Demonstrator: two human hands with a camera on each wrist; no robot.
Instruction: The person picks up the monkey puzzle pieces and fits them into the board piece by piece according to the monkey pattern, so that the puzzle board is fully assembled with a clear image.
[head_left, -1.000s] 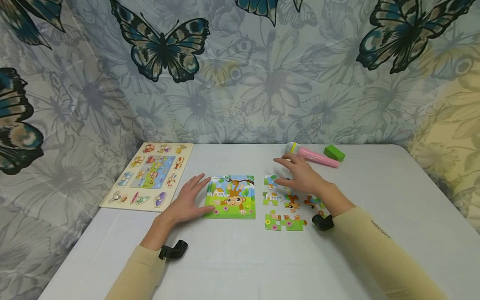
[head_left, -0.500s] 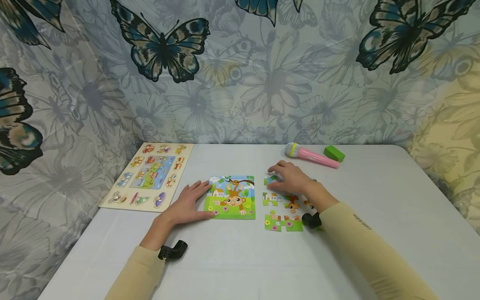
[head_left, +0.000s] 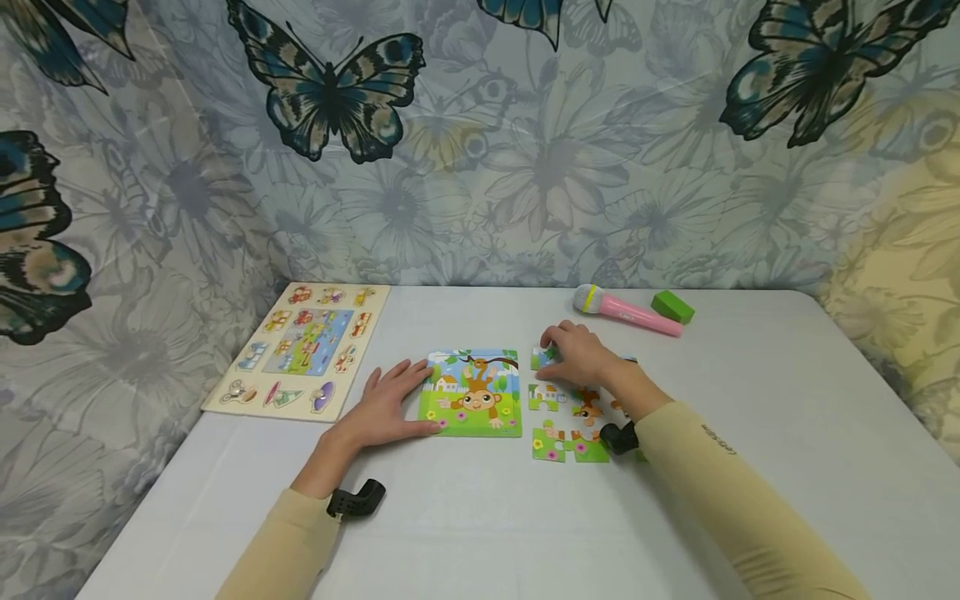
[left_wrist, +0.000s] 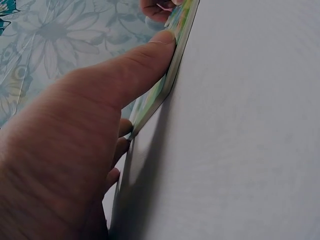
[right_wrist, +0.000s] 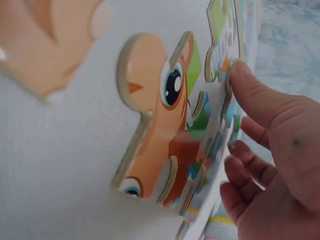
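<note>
In the head view my left hand (head_left: 386, 410) lies at the left side of a square monkey puzzle board (head_left: 480, 400), fingers extended. Its thumb rests on the board's near left corner; the left wrist view shows the fingers along the board's edge (left_wrist: 172, 82). To the right, my right hand (head_left: 577, 357) pinches the upper left puzzle piece (head_left: 537, 358) between thumb and fingers. Loose pieces lie below and under that hand, among them a house piece (head_left: 542, 398), a flower piece (head_left: 549, 443) and a piece with a monkey's eye (right_wrist: 150, 92). My right hand and wrist camera partly hide several.
A cream wooden puzzle board (head_left: 243, 379) with vehicle and toy pictures lies at the left. Behind the right hand are a pink toy microphone (head_left: 630, 312) and a green block (head_left: 672, 307). A butterfly-patterned cloth (head_left: 555, 192) hangs along the back of the white table (head_left: 480, 533).
My right hand has come down and left from near the microphone to the upper left piece, its thumb and fingers closing in on it. The left hand stays at the board.
</note>
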